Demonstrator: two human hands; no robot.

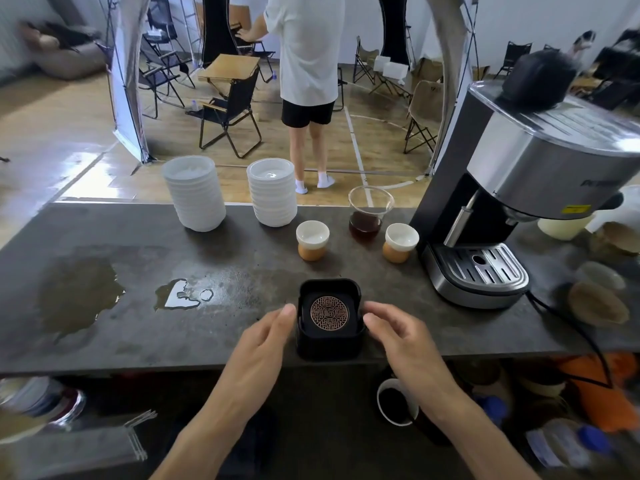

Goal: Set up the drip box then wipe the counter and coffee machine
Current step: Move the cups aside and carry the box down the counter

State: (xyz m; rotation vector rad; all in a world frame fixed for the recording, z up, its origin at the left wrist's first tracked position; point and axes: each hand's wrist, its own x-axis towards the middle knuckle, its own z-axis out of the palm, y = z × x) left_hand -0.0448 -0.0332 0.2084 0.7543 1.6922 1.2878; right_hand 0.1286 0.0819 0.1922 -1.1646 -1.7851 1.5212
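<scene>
The drip box [329, 320] is set at the counter's [138, 334] near edge, flanked by the left hand [263, 344] at nine o'clock and the right hand [398, 336] at three. Both hands are held open with relaxed fingers, the fingertips just beside its walls; contact cannot be told. The coffee machine [512, 202] lies toward two o'clock, nearer the right hand.

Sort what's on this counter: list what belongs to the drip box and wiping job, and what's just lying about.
Job: black drip box between the left hand and right hand; coffee machine; counter with its spill.

Lying about: two bowl stacks, two cups, glass carafe.
</scene>
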